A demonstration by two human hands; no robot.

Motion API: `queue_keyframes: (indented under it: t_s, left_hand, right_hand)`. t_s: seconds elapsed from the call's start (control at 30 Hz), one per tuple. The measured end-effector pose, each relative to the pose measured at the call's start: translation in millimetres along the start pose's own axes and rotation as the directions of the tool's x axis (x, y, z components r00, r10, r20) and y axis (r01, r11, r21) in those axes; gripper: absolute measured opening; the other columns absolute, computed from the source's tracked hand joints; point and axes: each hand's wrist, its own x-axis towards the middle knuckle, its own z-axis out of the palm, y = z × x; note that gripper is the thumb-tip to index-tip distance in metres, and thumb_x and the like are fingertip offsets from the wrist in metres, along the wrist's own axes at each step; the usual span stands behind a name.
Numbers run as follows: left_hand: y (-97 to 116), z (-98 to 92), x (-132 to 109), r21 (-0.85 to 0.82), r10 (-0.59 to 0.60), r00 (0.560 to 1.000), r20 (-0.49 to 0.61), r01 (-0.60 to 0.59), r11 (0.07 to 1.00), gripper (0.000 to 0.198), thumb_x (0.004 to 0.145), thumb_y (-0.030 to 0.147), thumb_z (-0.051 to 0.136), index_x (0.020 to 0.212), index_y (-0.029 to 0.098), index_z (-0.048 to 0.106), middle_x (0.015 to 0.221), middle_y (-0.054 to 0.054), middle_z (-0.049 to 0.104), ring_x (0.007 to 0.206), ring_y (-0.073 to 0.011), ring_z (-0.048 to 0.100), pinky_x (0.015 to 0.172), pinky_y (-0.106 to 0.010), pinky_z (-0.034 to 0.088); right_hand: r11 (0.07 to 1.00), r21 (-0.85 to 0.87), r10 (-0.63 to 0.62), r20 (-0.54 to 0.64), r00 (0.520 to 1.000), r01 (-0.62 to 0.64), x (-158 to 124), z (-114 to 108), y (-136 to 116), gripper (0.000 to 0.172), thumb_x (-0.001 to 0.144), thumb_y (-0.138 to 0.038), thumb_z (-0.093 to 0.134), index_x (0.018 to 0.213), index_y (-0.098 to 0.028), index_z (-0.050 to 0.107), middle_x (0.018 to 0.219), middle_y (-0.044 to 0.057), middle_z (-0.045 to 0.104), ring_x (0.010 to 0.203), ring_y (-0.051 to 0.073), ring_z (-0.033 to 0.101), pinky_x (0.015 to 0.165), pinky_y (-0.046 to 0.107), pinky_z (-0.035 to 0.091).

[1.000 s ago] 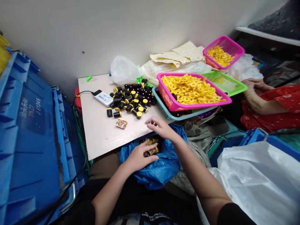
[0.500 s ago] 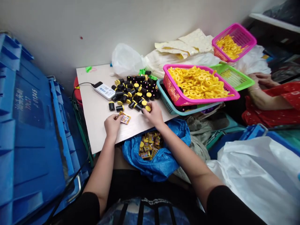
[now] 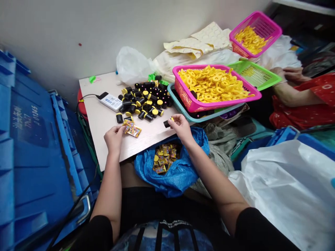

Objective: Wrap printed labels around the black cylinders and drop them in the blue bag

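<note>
My left hand (image 3: 114, 138) is closed at the table's left front, its fingertips pinching a small printed yellow label (image 3: 127, 124). A second, similar label (image 3: 134, 131) lies beside it, perhaps touching. Between the thumb and fingers of my right hand (image 3: 182, 129) is a small black cylinder (image 3: 166, 123) with a yellow end, held above the table's front edge. Beyond both hands spreads a heap of black cylinders (image 3: 138, 100), many of them yellow-capped. Below, a blue woven sack (image 3: 143, 171) contains several yellow-capped pieces with printed labels (image 3: 163, 158).
A pink basket (image 3: 209, 106) of yellow rings sits on a teal basket (image 3: 180, 108). A white corded device (image 3: 111, 101) lies left of the heap. Blue crates (image 3: 39, 146) stand at left. At right, another person's hands (image 3: 290, 74) are near a green basket (image 3: 272, 83).
My right hand has moved away from the heap to the right, now with a black cylinder in its fingers. My left hand has drawn slightly left, and two labels show there now.
</note>
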Motion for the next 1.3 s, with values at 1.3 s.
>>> queue_keyframes:
  t_s: [1.3]
  left_hand:
    - [103, 12.2, -76, -0.603, 0.057, 0.974, 0.218, 0.088, 0.793, 0.023, 0.069, 0.035, 0.075, 0.08, 0.015, 0.072, 0.069, -0.001, 0.07, 0.055, -0.0093, 0.06, 0.054, -0.022, 0.05]
  right_hand:
    - [0.984, 0.034, 0.135, 0.499, 0.856, -0.175, -42, 22, -66, 0.03, 0.068, -0.046, 0.073, 0.068, -0.017, 0.064, 0.07, -0.002, 0.061, 0.075, 0.014, 0.054, 0.074, 0.028, 0.041]
